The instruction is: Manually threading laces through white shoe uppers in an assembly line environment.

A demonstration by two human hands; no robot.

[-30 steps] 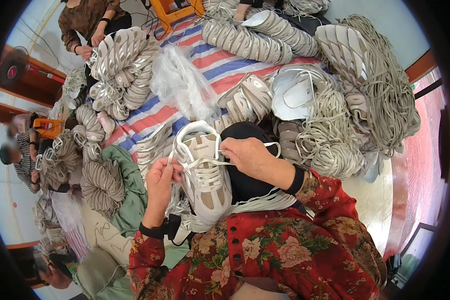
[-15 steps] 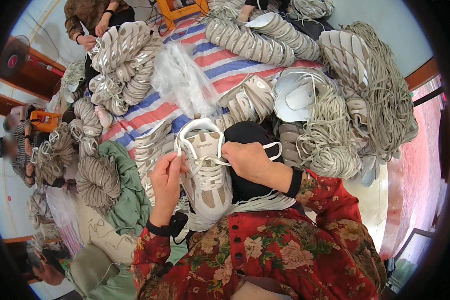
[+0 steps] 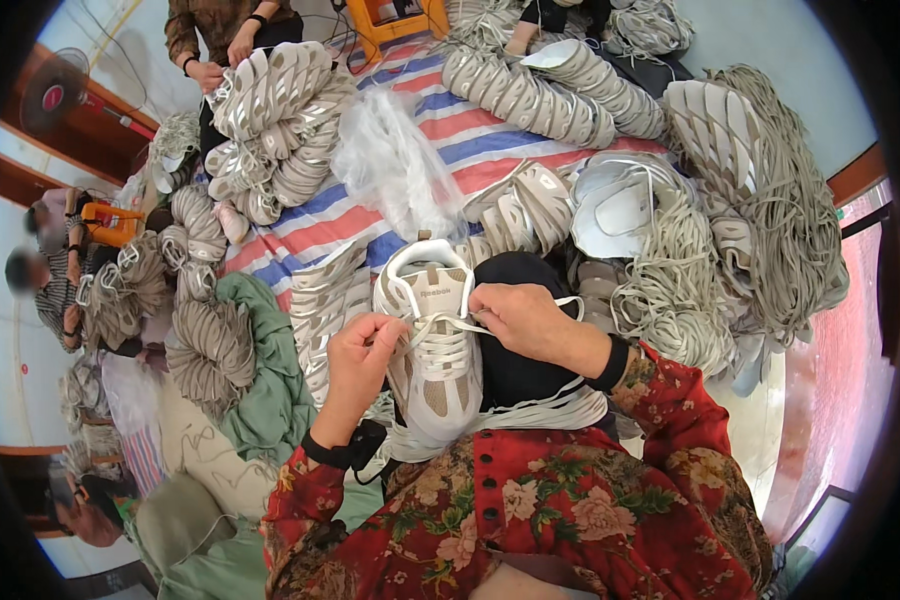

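A beige and white sneaker [image 3: 433, 400] rests on my lap, its heel opening pointing away from me. White shoelaces [image 3: 438, 322] cross its tongue and meet in a knot or crossing near the top. My left hand [image 3: 362, 362] pinches a lace end at the shoe's left side. On the right, my right hand [image 3: 542, 328] grips the other lace beside the collar, and a loop of it sticks out past the knuckles. Several loose white laces [image 3: 530, 412] lie across my lap below the black-covered knee [image 3: 518, 350].
Bundled shoe uppers [image 3: 525, 100] and hanks of lace [image 3: 675, 290] lie around on a striped sheet [image 3: 470, 150]. Clear plastic bags [image 3: 395, 165] sit ahead. Green cloth [image 3: 270, 400] is at left. Another person's hands [image 3: 210, 75] work at far left; further people sit beyond.
The whole scene has shifted right and slightly down in view. My left fingers are lower and closer to the knot; the lace tip above them no longer shows. My right hand keeps its grip.
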